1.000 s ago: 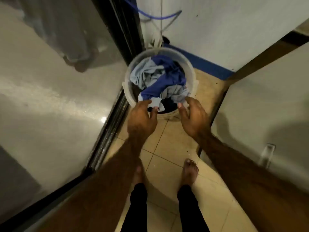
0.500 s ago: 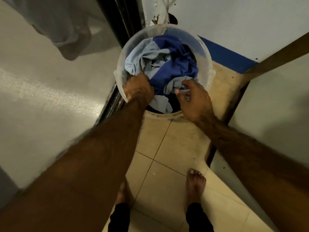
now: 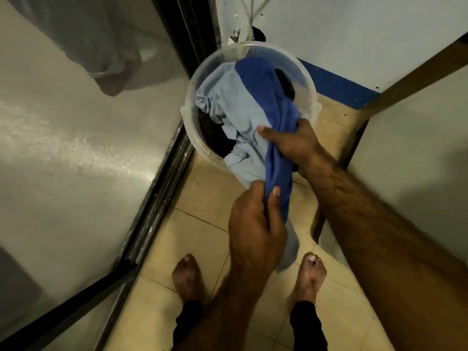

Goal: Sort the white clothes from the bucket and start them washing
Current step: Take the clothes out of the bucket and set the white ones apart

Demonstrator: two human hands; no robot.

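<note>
Beige tiled floor (image 3: 202, 196), white wall (image 3: 354, 29) (blue skirting (image 3: 336, 91)); dim light

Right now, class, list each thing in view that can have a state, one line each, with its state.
bucket: upright on the tiled floor, open-topped, holding clothes.
blue clothing: half out of the bucket, draped over its near rim, stretched between both hands.
left hand: grips the clothing's lower end.
right hand: grips the clothing at the rim.

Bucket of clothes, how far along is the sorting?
Barely begun: no sorted pile is visible. In hand: left hand and right hand both grip a blue and light-blue garment hanging over the bucket rim. Left: dark clothes lie inside; no whites in view, washing not started.
</note>
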